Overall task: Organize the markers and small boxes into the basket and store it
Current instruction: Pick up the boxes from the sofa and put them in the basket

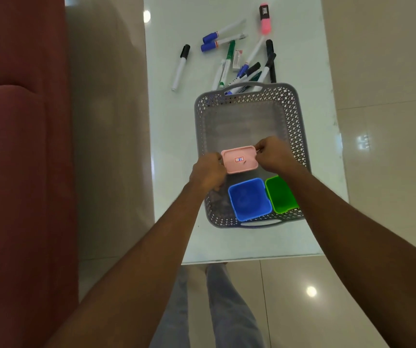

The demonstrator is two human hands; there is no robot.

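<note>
Both hands hold a small pink rectangular plastic box (239,160) between them. The left hand (208,172) curls its fingers round the box's left end, and the right hand (273,155) pinches its right end with bent fingers. The box has a small red-framed label on its upturned face. It hangs over the middle of a grey perforated plastic basket (299,126), and I cannot tell whether it touches the basket floor. Just nearer the person than the hands, inside the basket, a blue square plastic box (249,199) sits open side up, with a green plastic box (281,194) touching its right side below the right wrist. Beyond the hands, past the basket's far handle, a loose heap of white-barrelled markers with blue, green and black caps (247,69) lies on the pale glass table (171,146). One black-capped marker (180,67) lies apart, further left than the left hand. Farthest out lies a pink highlighter (264,20). A dark red sofa (13,146) stands well to the left of the left arm.
</note>
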